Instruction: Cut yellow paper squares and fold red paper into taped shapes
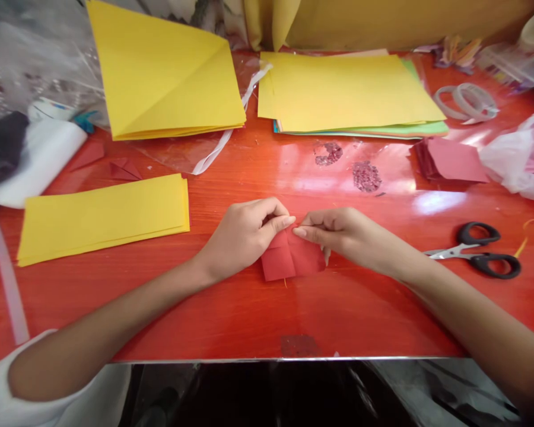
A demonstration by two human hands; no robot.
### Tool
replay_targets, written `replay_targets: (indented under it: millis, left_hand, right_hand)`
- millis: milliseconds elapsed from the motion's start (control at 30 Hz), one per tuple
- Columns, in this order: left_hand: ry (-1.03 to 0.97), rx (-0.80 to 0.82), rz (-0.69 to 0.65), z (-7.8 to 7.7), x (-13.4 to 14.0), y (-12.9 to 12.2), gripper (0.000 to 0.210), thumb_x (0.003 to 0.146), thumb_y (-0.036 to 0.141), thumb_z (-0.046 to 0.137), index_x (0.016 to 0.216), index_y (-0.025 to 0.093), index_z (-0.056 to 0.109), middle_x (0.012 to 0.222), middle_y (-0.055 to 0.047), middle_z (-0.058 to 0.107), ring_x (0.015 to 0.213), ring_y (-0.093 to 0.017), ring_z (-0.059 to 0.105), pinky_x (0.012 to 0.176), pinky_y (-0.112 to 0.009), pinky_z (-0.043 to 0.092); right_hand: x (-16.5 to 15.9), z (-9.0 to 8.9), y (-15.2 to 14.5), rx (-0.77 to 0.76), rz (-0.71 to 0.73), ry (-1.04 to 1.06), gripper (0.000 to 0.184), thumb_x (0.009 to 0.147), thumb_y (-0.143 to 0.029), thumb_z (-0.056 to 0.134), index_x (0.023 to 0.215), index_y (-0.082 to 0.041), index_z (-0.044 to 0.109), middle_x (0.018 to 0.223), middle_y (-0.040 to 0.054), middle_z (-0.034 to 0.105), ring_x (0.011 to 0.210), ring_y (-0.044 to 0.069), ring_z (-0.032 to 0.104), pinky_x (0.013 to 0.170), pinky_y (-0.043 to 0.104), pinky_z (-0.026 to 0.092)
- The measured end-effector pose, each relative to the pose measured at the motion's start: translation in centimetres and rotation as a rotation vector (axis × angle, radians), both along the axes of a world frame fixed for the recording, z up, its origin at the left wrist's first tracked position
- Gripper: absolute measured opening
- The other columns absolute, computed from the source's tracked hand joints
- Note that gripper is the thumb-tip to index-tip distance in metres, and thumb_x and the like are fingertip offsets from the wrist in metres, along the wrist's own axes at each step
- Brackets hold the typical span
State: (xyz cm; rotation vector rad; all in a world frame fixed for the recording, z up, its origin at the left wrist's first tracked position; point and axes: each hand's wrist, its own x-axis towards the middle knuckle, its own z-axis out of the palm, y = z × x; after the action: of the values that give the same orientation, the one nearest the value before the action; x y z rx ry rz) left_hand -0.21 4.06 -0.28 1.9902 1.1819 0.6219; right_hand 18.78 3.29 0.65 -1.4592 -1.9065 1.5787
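A small square of red paper [278,264] with crossing creases is held just above the red table, near the middle. My left hand [251,231] pinches its upper edge between thumb and fingers. Close beside it, my right hand [338,232] pinches the same edge, its thumb on top and some fingers behind the sheet. The two thumb tips are almost touching. Below the paper's lower edge a thin yellowish strand [285,283] shows. Part of the paper's top is hidden by the fingers.
Black-handled scissors [465,252] lie at the right, below a stack of red paper squares [456,159]. Yellow strips [104,219] lie left. Larger yellow sheets [169,71] and a coloured paper stack [347,92] lie at the back. Tape rolls [467,102] and a plastic bag [525,157] are far right.
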Motion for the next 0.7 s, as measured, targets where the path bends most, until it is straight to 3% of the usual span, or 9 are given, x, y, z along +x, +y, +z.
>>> replay_targets:
  millis: [133,333,500,700]
  left_hand:
    - [-0.027,-0.002,0.013,-0.04,0.0,0.08,0.019,0.088,0.028,0.052,0.074,0.016,0.058,0.069,0.004,0.06,0.06,-0.007,0.049,0.062,-0.02,0.038]
    - [-0.038,-0.022,0.043,0.04,0.09,0.18,0.02,0.087,0.028,0.052,0.072,0.015,0.058,0.067,0.004,0.059,0.06,-0.008,0.049,0.06,-0.021,0.037]
    - [-0.036,-0.104,0.06,0.1,0.1,0.24,0.02,0.086,0.029,0.051,0.073,0.016,0.059,0.069,0.003,0.061,0.063,-0.009,0.051,0.061,-0.021,0.037]
    - [-0.026,-0.214,0.087,0.09,0.01,0.47,0.021,0.084,0.031,0.053,0.072,0.016,0.06,0.065,0.003,0.058,0.056,-0.008,0.046,0.056,-0.022,0.035]
  right_hand:
    - [-0.13,0.08,0.03,0.021,-0.034,0.01,0.029,0.087,-0.038,0.052,0.066,-0.017,0.05,0.056,-0.0048,0.046,0.046,0.007,0.048,0.047,0.024,0.032]
    - [-0.09,-0.08,0.1,-0.036,-0.041,0.097,0.024,0.086,-0.033,0.054,0.069,-0.016,0.054,0.061,-0.0046,0.047,0.056,0.008,0.052,0.056,0.023,0.04]
    - [0.12,-0.06,0.07,-0.046,-0.041,0.084,0.023,0.085,-0.034,0.056,0.071,-0.016,0.056,0.061,-0.0043,0.05,0.055,0.009,0.054,0.055,0.022,0.041]
    - [0.06,0.11,0.25,-0.096,-0.029,0.05,0.032,0.083,-0.041,0.058,0.064,-0.017,0.049,0.054,-0.0051,0.048,0.048,0.01,0.057,0.049,0.023,0.041]
